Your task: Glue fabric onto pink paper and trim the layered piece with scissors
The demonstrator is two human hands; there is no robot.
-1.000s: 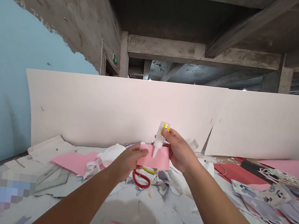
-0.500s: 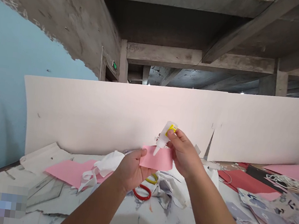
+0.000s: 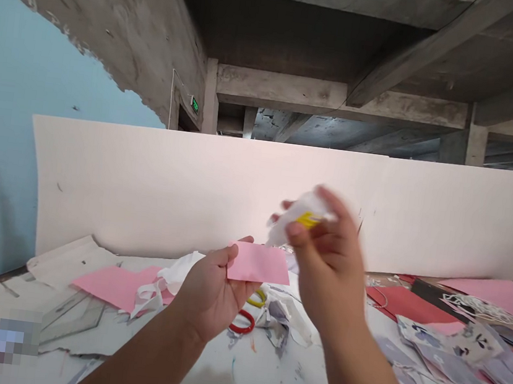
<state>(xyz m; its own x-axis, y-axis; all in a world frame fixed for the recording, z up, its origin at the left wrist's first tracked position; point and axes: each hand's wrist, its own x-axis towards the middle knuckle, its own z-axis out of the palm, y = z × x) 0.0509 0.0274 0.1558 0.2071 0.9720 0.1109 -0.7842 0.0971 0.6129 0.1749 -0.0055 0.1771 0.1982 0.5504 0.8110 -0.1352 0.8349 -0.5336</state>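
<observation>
My left hand point(image 3: 209, 289) pinches a small pink paper rectangle point(image 3: 259, 263) by its left edge, thumb on top, holding it up above the table. My right hand point(image 3: 329, 266) is blurred by motion and grips a small white glue bottle point(image 3: 297, 219) with a yellow label, lifted above and to the right of the paper, its nozzle pointing left and clear of the sheet.
A white table point(image 3: 262, 373) holds paper scraps, a red ring point(image 3: 243, 324) and a yellow ring point(image 3: 260, 297), a pink sheet point(image 3: 117, 284), a clear plastic piece point(image 3: 75, 316), red, pink and patterned papers point(image 3: 453, 341) at right. A white board point(image 3: 144, 191) stands behind.
The right hand has pulled the glue bottle up and away from the pink paper, tipping it sideways. The left hand still holds the paper, now slightly flatter.
</observation>
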